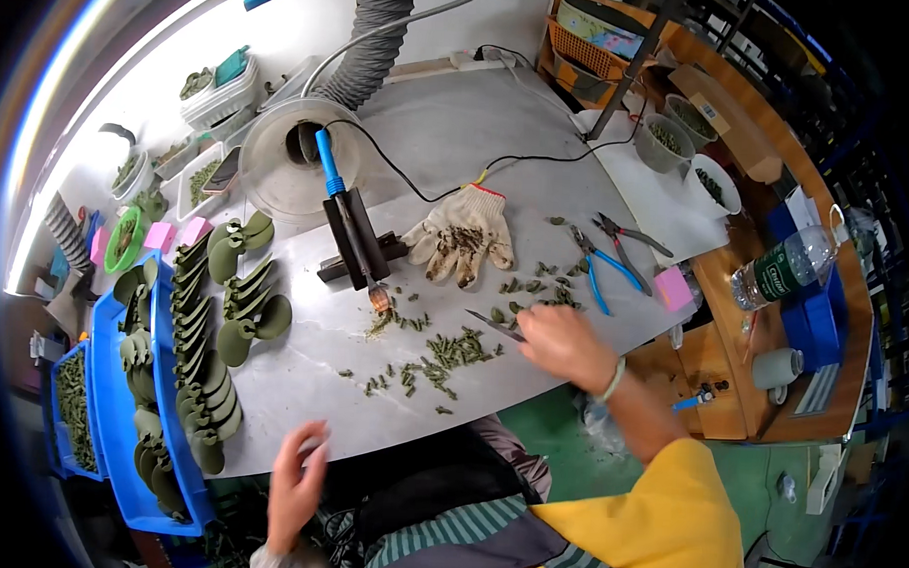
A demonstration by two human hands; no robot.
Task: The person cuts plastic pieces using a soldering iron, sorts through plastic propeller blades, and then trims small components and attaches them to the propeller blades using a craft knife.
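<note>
My right hand [564, 346] is closed round slim pointed metal tweezers [495, 325], whose tips point left above the table. Below and left of them lies a loose pile of small dark green wax-like pieces [450, 352]. My left hand [295, 484] is at the table's front edge, fingers apart and slightly bent, with nothing visible in it. A blue-handled soldering iron [329, 164] rests in a black angled metal holder [351, 242], its coppery tip [379, 299] low over crumbs. Behind the pile lies a soiled white work glove [466, 234].
Blue-handled pliers [605, 274] and dark-handled pliers [636, 235] lie at right, near a pink block [673, 289]. Rows of green curved blades [195, 325] stand beside a blue tray [160, 414] at left. A grey duct hose [375, 41] hangs behind; a plastic bottle [787, 268] is far right.
</note>
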